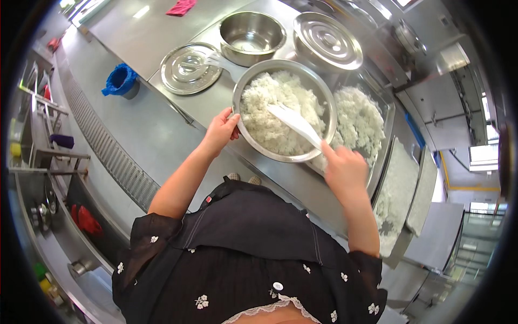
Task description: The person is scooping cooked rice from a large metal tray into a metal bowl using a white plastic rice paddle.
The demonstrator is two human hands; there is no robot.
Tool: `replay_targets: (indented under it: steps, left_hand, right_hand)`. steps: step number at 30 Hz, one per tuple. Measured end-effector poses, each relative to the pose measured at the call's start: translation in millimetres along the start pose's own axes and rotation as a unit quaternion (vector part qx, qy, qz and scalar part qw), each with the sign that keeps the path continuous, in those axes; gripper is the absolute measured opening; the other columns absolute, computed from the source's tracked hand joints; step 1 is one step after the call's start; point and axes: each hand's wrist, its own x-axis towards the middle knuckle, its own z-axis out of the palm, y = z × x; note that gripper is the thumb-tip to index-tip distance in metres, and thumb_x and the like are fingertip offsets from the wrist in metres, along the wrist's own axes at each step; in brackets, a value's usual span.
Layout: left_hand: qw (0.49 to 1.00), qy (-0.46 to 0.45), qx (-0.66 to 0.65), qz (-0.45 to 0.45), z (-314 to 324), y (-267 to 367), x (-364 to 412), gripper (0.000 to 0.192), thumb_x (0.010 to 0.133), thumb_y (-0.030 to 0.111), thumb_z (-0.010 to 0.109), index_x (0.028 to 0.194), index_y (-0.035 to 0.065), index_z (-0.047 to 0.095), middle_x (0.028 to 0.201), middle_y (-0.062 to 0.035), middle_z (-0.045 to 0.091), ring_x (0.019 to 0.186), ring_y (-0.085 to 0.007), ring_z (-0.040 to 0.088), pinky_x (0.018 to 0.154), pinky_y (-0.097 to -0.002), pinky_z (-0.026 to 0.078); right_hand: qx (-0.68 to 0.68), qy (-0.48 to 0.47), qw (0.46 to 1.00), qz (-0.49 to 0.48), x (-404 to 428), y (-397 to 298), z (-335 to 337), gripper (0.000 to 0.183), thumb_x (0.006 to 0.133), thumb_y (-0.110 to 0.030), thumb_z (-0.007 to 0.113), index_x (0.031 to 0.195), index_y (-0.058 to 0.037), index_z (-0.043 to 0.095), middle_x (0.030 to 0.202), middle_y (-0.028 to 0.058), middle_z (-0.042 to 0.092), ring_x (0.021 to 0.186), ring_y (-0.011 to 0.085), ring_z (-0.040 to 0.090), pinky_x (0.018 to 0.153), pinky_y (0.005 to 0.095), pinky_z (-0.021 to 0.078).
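My left hand [221, 131] grips the rim of a round stainless steel bowl [240, 87] on its left side. Cooked white rice [265, 129] fills much of the bowl. In my right hand [346, 174] is the handle of a white plastic rice paddle [297, 123], its blade resting in the rice. Partly behind the bowl, a metal tray [389, 121] holds a large heap of cooked rice [360, 117].
Beyond the bowl stand an open steel pot [251, 34] and a lidded pot [328, 40]. A steel lid [190, 69] lies at left beside a clear plastic utensil [222, 60]. More rice trays [398, 182] sit at right. A blue-lined bin [120, 79] is on the floor.
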Motion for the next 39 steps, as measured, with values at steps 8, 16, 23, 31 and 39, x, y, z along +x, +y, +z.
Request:
replay_targets:
  steps: [8,16,23,31,39]
  left_hand:
    - [0.975,0.126,0.163,0.078,-50,-15,33,0.023,0.082,0.019,0.051,0.098,0.0038,0.055,0.073,-0.0024,0.056,0.067,-0.0108,0.053,0.061,-0.0243,0.043]
    - [0.7,0.11,0.675,0.207,-81,18,161,0.045,0.076,0.017,0.054,0.118,0.0046,0.044,0.123,-0.0088,0.043,0.114,-0.0266,0.039,0.095,-0.0385,0.032]
    - [0.567,-0.06,0.798,0.195,-123,44,238,0.049,0.072,0.01,0.052,0.12,0.0129,0.043,0.116,-0.0073,0.046,0.11,-0.0232,0.042,0.097,-0.0355,0.028]
    - [0.543,-0.093,0.772,0.316,-135,34,259,0.035,0.069,0.012,0.055,0.104,0.0083,0.052,0.101,-0.0047,0.051,0.098,-0.0205,0.048,0.081,-0.0308,0.039]
    - [0.526,-0.15,0.698,0.463,-149,50,253,0.035,0.068,0.01,0.053,0.103,0.0073,0.052,0.092,-0.0065,0.049,0.092,-0.0206,0.048,0.08,-0.0328,0.039]
  right_hand:
    - [0.075,0.057,0.95,0.297,-117,95,52,0.028,0.076,-0.013,0.054,0.103,-0.0097,0.057,0.063,0.0103,0.051,0.06,0.03,0.054,0.059,0.037,0.045]
    - [0.066,-0.098,0.919,0.376,-137,51,182,0.055,0.072,-0.013,0.062,0.122,-0.0061,0.04,0.101,0.0163,0.045,0.094,0.0324,0.046,0.08,0.0395,0.0401]
    - [0.048,0.098,0.853,0.511,-111,-2,162,0.035,0.075,-0.011,0.056,0.109,-0.0034,0.05,0.107,0.0161,0.043,0.094,0.0305,0.046,0.081,0.0388,0.0381]
    - [0.203,0.141,0.799,0.548,-37,-60,151,0.029,0.079,-0.01,0.052,0.107,-0.0018,0.051,0.108,0.0111,0.043,0.084,0.0204,0.049,0.067,0.0292,0.0446]
    - [0.143,0.217,0.771,0.581,-32,-61,136,0.021,0.08,-0.005,0.048,0.1,-0.0003,0.054,0.099,0.0092,0.048,0.079,0.0175,0.051,0.062,0.0262,0.0436]
